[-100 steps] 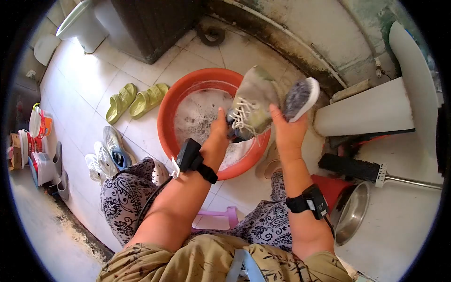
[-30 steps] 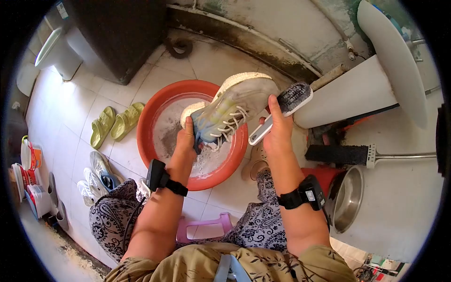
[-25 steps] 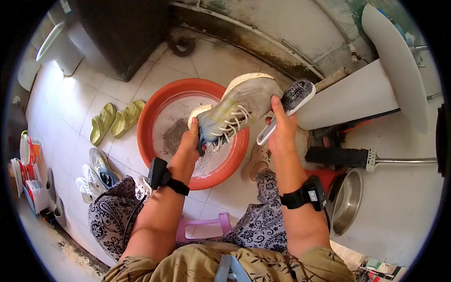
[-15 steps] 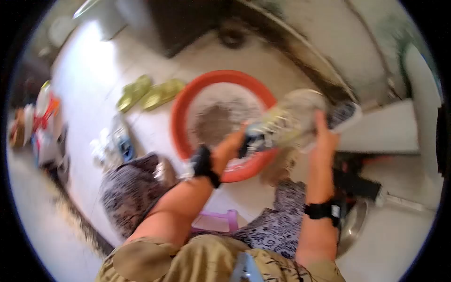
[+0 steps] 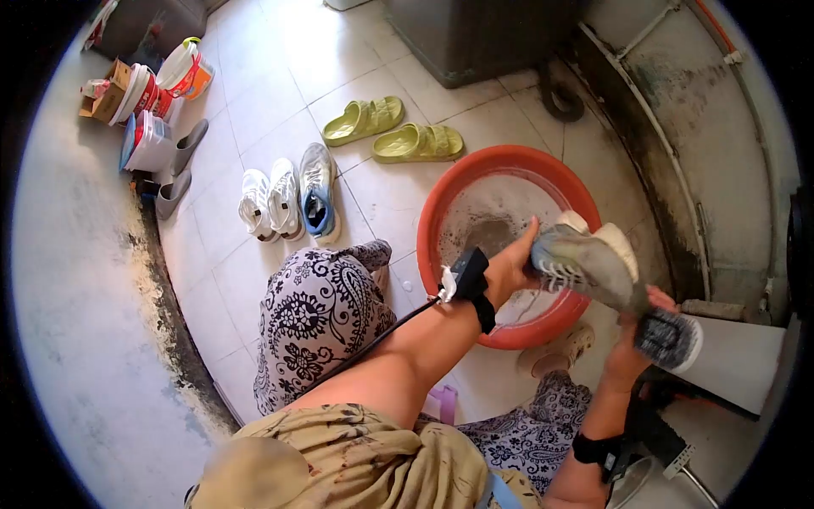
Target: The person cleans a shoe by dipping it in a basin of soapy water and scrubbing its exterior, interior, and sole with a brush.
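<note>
My left hand [image 5: 511, 260] is closed on the heel end of a wet greyish sneaker [image 5: 589, 261] with pale laces and a cream sole. The sneaker is held over the right side of an orange-red basin [image 5: 434, 222] of foamy, murky water. At the toe end, my right hand [image 5: 629, 346] is closed round a scrubbing brush [image 5: 670, 339] with dark bristles and a white rim. Its fingers are partly hidden, and whether they also touch the toe is hard to tell.
Green slippers [image 5: 417, 142] lie beyond the basin. White sneakers [image 5: 284, 197] and a grey-blue sneaker [image 5: 317, 191] stand at the left. Buckets [image 5: 186, 71] and grey slippers [image 5: 173, 193] are farther left. A long-handled black brush [image 5: 660, 437] lies at the lower right.
The view has swung left, so the basin appears farther right. The sneaker has turned, its toe now pointing lower right, and the brush has tilted with its bristles toward the camera. Both holds continue.
</note>
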A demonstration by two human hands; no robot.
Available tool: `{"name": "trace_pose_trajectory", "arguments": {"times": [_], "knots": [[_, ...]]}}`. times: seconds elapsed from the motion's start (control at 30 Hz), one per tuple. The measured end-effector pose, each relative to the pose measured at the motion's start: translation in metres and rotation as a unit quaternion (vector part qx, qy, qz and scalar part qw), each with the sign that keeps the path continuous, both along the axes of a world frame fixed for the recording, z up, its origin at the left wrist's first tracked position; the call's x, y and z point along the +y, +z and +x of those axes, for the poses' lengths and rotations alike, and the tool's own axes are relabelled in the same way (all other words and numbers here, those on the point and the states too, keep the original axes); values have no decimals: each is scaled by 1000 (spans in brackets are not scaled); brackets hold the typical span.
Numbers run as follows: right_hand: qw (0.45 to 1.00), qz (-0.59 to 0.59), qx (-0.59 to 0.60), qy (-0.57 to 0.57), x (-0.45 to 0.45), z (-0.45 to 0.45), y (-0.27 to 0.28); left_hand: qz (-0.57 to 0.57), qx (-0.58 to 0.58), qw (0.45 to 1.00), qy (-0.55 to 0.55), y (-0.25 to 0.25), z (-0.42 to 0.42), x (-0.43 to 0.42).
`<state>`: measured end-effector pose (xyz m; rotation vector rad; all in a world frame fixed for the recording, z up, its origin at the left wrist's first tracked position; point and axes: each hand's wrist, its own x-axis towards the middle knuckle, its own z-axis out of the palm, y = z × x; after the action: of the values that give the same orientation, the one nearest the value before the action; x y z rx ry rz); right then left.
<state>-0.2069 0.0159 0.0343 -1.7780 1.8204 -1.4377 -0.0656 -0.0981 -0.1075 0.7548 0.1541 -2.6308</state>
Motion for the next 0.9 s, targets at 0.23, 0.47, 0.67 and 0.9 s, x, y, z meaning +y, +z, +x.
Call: {"name": "trace_pose_trajectory", "arguments": {"times": [0.23,0.47,0.67,0.9], "knots": [[888,152,-420,110,17,12,-16,24,-57,977,202,-16,23,-28],[776,252,-575,-62,15,-4,-40,-74,-202,938,273,-14,17,-24],[772,324,-547,-10,22,-18,-46,-227,-239,903,275,-19,9,-26],[777,374,-506,18,23,-12,-51,-329,-289,862,254,-13,-3,-20]]}}
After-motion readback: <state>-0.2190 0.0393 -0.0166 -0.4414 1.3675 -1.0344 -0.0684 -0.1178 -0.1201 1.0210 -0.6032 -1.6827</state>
